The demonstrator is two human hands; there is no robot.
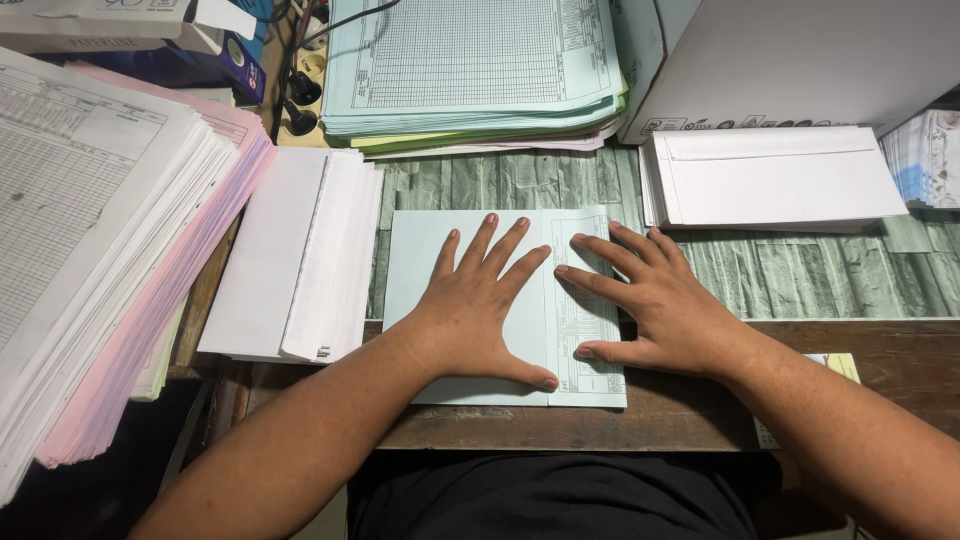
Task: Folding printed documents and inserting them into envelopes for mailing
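Note:
A pale blue printed form [420,245], folded over so its plain back faces up and a printed strip shows at the right, lies flat in front of me. My left hand [480,305] presses flat on the folded part, fingers spread. On the printed right edge and the fold rests my right hand [650,300], its fingers also apart. Neither hand grips anything.
Several white envelopes [295,255] lie stacked at the left and more [775,180] at the right. A thick pile of white and pink forms [100,220] fills the far left. Blue forms [470,65] are piled behind, beside a white box [800,60]. The wooden desk edge [560,430] runs near my body.

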